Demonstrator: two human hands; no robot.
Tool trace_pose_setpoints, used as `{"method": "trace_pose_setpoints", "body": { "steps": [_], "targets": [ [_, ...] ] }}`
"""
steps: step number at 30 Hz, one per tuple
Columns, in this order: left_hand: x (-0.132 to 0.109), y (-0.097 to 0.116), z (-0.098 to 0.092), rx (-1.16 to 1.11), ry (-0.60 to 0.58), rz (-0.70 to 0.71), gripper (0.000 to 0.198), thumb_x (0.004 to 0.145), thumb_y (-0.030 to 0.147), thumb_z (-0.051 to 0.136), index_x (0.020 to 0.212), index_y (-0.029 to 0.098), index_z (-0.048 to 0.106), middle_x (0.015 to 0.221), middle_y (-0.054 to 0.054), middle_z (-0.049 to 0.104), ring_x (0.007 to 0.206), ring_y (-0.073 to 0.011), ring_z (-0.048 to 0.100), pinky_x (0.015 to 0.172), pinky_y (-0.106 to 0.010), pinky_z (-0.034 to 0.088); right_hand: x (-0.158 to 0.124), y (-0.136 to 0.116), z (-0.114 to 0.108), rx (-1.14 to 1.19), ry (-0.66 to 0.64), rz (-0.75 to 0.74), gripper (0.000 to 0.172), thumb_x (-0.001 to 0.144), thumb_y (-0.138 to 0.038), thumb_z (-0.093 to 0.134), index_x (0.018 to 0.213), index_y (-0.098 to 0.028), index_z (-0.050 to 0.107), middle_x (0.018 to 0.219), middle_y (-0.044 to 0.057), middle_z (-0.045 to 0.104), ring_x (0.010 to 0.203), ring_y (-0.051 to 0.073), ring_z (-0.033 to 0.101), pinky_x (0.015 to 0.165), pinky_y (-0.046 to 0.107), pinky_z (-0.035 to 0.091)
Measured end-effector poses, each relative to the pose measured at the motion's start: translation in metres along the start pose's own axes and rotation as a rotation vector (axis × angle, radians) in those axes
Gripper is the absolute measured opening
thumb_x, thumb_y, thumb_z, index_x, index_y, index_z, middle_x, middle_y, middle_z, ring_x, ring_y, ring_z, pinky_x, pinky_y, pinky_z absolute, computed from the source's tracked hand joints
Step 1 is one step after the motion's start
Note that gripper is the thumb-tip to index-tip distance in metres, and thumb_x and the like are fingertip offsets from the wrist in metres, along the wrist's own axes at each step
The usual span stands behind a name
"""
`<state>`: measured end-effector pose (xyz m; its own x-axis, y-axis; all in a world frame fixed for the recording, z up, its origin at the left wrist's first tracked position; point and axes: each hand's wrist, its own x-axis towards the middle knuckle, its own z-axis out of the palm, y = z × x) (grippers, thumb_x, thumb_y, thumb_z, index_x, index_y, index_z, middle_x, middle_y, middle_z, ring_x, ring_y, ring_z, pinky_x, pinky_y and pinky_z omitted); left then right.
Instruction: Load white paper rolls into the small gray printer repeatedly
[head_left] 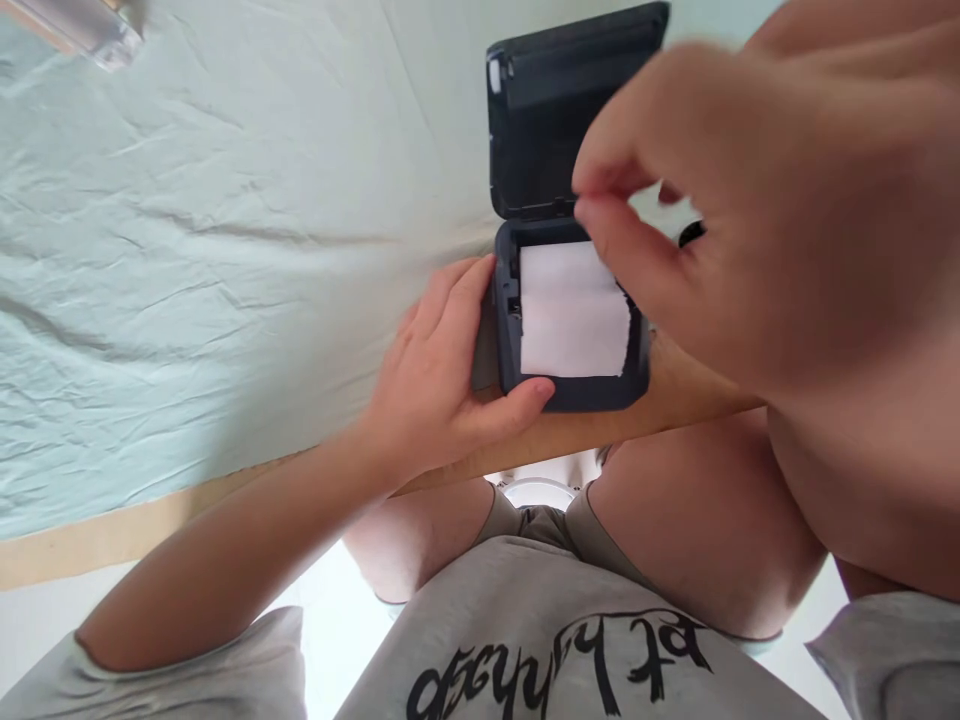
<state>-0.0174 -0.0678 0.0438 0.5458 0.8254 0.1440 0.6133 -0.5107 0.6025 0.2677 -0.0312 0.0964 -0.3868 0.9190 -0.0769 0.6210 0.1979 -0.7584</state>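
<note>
A: How does the grip stand?
B: Right hand (750,220): narrow pinch over the dark case (592,396); whether anything is held cannot be told. Left hand (442,370): clasping the case's near-left corner.
A: Which step?
B: Probably handling the white paper (574,310) inside; the next move calls for steadiness.
A: Appearance?
B: Lid (536,130) raised, paper's right edge ragged; case at the near edge of the bench (112,530).

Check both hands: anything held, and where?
Left hand grips the dark box by its left wall and near rim. Right hand is in a pinch pose; can't tell whether anything's held.
</note>
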Motion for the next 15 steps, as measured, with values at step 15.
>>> {"method": "trace_pose_setpoints", "body": {
  "steps": [15],
  "targets": [
    [0.005,0.001,0.012,-0.015,0.028,-0.037,0.106,0.109,0.093,0.06,0.182,0.017,0.049,0.185,-0.025,0.061,0.169,-0.0489,0.062,0.137,-0.065,0.058,0.045,-0.055,-0.007,-1.049,-0.254,0.107,0.025,0.109,-0.056,0.068,0.097,-0.034,0.074,0.084,0.007,0.063,0.074,0.02,0.055,0.078,0.043,0.042]
  ]
}}
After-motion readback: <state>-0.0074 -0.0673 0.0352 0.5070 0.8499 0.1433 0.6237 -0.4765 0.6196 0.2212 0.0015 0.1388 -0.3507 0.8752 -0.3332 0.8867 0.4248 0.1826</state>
